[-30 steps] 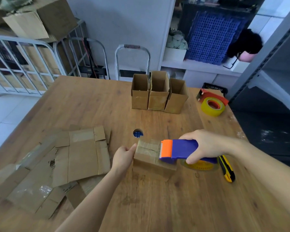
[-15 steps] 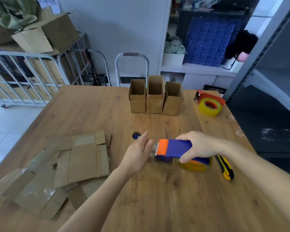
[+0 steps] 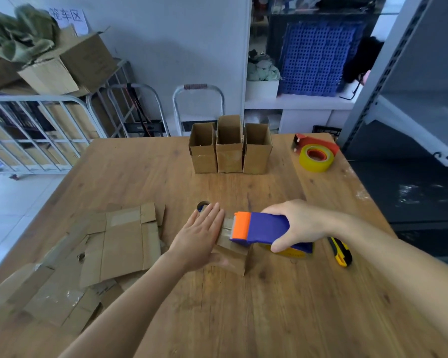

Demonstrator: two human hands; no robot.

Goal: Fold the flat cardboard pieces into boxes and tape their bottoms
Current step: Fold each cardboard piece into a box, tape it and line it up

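A small cardboard box [image 3: 234, 250] lies bottom-up in the middle of the wooden table [image 3: 269, 306]. My left hand [image 3: 201, 235] lies flat on its top with straight fingers. My right hand [image 3: 295, 223] grips a blue and orange tape dispenser [image 3: 259, 227] held over the box's right part, its yellow tape roll [image 3: 291, 251] below. Three finished open boxes [image 3: 229, 148] stand in a row at the far side. Flat cardboard pieces [image 3: 119, 244] lie in a loose pile at the left.
A second yellow tape roll on a red dispenser [image 3: 314, 153] sits at the far right corner. A yellow and black utility knife [image 3: 342, 251] lies right of my right hand. A round hole [image 3: 201, 205] is in the tabletop. Metal carts and shelves stand beyond the table.
My left hand moved from the box's left side up onto its top and now lies flat there. The dispenser stayed over the box in my right hand.
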